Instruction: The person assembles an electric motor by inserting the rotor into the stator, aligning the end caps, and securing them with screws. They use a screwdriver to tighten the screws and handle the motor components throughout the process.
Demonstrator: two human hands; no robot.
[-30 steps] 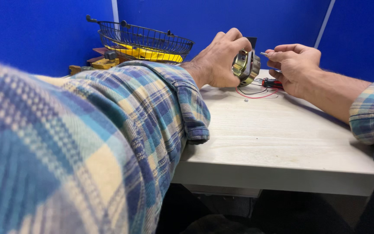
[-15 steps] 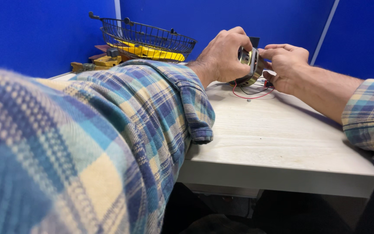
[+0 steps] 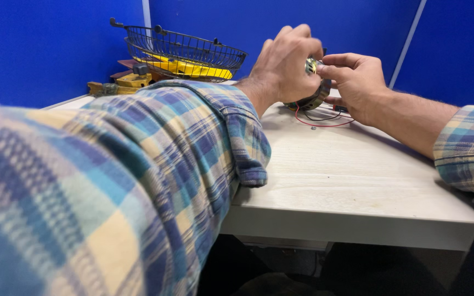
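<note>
My left hand wraps around a round metal motor part with copper-coloured windings, holding it just above the far side of the pale wooden table. My right hand meets it from the right, fingertips pinched on the small metal piece at the top of the part. Thin red and black wires trail from the part onto the table. Most of the part is hidden behind my left hand. My plaid left sleeve fills the left foreground.
A black wire basket holding yellow objects stands at the back left, on top of yellow and brown tools. Blue partition walls close in the table behind and at both sides. The table's front edge runs near my body.
Both hands have stayed together on the motor part, shifting slightly; my right fingertips moved up onto the top of the part.
</note>
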